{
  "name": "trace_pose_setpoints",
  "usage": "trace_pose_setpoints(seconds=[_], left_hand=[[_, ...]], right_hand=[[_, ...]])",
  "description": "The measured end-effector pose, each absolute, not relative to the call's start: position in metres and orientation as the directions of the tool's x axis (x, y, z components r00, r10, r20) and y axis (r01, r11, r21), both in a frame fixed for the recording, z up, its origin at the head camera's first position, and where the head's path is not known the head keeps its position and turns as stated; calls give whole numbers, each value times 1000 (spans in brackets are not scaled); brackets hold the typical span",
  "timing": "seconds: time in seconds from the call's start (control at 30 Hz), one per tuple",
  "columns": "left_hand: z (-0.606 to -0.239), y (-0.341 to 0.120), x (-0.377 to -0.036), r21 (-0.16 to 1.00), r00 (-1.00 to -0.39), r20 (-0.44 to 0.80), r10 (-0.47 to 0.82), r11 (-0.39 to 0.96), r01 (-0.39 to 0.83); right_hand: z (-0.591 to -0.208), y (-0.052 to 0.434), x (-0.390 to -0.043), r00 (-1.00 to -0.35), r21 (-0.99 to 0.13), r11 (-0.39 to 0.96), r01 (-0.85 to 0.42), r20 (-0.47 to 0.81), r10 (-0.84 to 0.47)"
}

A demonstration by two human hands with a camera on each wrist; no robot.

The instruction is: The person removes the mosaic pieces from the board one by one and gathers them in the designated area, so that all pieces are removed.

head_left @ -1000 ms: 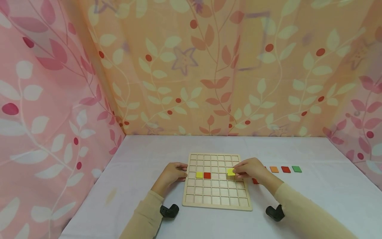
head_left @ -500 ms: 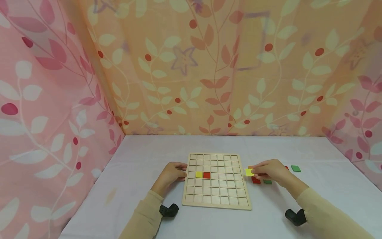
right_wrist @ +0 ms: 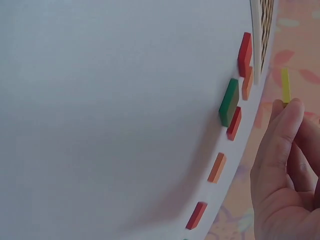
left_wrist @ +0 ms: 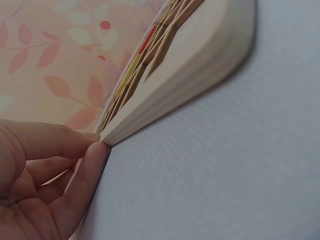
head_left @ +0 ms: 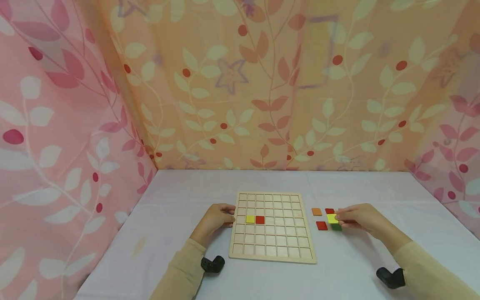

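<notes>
White cloth covers the table (head_left: 180, 196), which fills the lower half of the head view and is closed in by leaf-printed curtains (head_left: 262, 83) across the upper frame.

Nearest, low in the centre, the wooden grid board (head_left: 273, 246) is lying flat; a yellow tile (head_left: 250, 219) and a red tile (head_left: 260, 219) are seated side by side in its cells. At centre left, the left hand (head_left: 216, 218) is set against the board's edge, its fingers curled and its fingertips (left_wrist: 95, 150) pressed to the corner, so the board is steadied.

Right of centre, a second yellow tile (head_left: 332, 218) is pinched at its edge by the right hand (head_left: 358, 217) and held raised above a green tile (head_left: 336, 227), with a red tile (head_left: 321, 226) just beside. Farther back lie an orange tile (head_left: 316, 211) and another red one (head_left: 329, 211).

The held tile is judged light, thin and stiff, with smooth painted faces that may slip. It is best taken by two opposite edges between thumb and fingertip, since little depth is offered at the sides. Fragility is not expected.
</notes>
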State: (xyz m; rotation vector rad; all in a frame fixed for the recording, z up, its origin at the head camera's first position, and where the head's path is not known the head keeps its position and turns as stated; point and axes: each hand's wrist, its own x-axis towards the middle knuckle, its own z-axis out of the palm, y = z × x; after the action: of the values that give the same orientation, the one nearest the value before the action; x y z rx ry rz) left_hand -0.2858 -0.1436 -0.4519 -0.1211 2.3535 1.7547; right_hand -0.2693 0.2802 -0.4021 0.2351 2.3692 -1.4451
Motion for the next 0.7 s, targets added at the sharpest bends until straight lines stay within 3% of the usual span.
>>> trace_pose_setpoints(seconds=[0.7], left_hand=[[-450, -142, -285, 935, -975, -216, 41, 295, -195]], right_hand=[[-417, 331, -267, -896, -822, 402, 404, -443, -6]])
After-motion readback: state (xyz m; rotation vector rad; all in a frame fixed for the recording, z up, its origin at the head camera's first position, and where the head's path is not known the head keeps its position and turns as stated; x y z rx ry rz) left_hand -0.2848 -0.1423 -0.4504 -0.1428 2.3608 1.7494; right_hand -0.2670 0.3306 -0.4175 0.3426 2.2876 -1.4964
